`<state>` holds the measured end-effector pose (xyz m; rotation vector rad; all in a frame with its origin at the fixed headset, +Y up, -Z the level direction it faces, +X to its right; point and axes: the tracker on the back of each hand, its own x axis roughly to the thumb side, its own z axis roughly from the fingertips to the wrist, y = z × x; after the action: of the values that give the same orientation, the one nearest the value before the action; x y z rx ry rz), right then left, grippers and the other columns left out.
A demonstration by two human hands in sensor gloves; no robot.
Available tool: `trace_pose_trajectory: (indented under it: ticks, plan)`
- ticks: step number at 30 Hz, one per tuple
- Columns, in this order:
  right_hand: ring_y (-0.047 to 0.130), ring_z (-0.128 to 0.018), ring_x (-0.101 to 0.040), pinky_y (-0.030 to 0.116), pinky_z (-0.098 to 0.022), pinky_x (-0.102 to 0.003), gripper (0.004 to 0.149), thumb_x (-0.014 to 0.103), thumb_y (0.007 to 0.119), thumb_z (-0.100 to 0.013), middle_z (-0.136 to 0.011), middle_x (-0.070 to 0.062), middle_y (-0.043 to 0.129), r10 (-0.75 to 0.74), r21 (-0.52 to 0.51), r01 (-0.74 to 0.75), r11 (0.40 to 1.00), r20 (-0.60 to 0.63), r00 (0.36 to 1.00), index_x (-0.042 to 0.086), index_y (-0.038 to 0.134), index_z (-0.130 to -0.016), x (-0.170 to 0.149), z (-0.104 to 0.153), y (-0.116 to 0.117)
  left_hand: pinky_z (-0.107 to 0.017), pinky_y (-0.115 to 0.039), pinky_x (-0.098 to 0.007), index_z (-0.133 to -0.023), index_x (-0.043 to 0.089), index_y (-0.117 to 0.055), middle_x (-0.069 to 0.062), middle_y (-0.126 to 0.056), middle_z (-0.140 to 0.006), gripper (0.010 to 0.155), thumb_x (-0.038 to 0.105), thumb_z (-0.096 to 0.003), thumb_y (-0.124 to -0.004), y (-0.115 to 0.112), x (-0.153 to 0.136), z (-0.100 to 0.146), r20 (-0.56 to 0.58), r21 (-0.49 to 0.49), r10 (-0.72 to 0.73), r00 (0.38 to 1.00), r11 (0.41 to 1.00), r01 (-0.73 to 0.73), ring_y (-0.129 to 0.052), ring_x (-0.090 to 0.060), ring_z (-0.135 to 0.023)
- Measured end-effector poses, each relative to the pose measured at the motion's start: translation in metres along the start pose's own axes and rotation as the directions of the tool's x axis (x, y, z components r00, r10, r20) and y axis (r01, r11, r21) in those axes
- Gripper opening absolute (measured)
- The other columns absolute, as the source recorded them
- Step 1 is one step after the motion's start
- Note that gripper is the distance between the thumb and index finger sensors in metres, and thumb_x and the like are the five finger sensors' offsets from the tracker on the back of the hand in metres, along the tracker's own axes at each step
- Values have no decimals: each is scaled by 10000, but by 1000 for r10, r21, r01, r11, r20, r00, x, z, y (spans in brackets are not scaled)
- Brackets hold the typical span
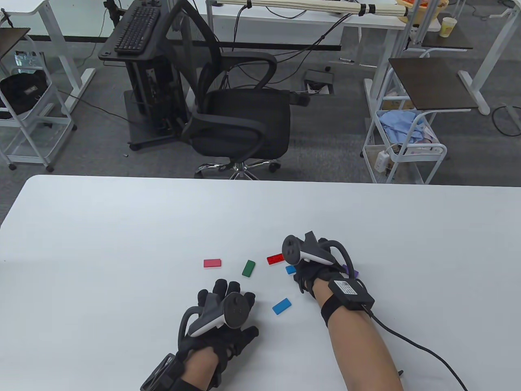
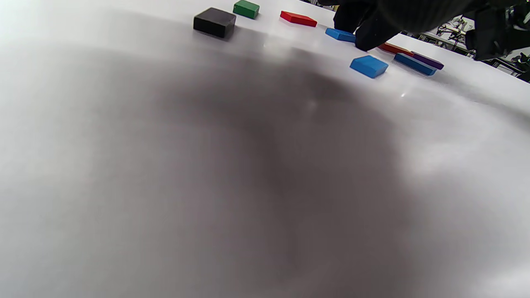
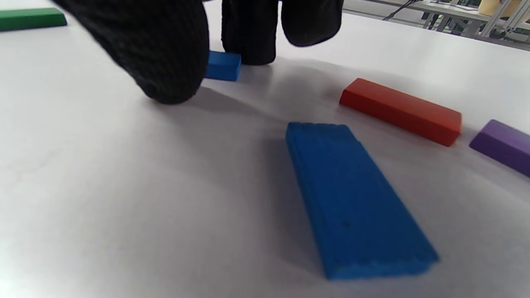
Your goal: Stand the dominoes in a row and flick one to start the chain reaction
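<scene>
table view: dominoes lie flat mid-frame, your right hand curled over the small blue domino, left hand relaxed, empty. right wrist view: fingertips pinch it at upper centre; a loose pinch could drop it.

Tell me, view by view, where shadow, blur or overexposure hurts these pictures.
Table view: sharp and evenly lit, soft shadows under both hands. Left wrist view: a broad dark shadow smears across the table, with the dominoes crisp only along the top and the upper left washed out. Right wrist view: the right hand's fingers are blurred up close, while the nearest blue domino is fairly sharp.
</scene>
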<state>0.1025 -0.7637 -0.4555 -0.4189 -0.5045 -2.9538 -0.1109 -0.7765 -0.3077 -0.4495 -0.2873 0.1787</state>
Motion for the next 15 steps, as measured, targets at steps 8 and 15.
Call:
trace_pose_trajectory:
  ticks: [8, 15]
  plan:
    - [624, -912, -344, 293, -756, -629, 735, 316, 871, -477, -955, 22, 723, 52, -39, -51, 998, 31, 998, 328, 346, -990, 5, -2, -1, -637, 43, -680, -1060, 356, -121, -56, 85, -1128, 803, 653, -453, -555, 1, -2, 0, -2, -3, 16, 1000, 1000, -16, 173, -350, -997]
    - [674, -892, -334, 337, -756, -631, 726, 323, 885, -467, -905, -2, 777, 90, -93, -82, 992, 80, 993, 297, 380, -988, 6, -1, -1, -639, 44, -678, -1051, 362, -92, -51, 111, -1115, 810, 654, -452, -553, 2, -2, 1, 9, 23, 36, 999, 999, -36, 183, -347, -992]
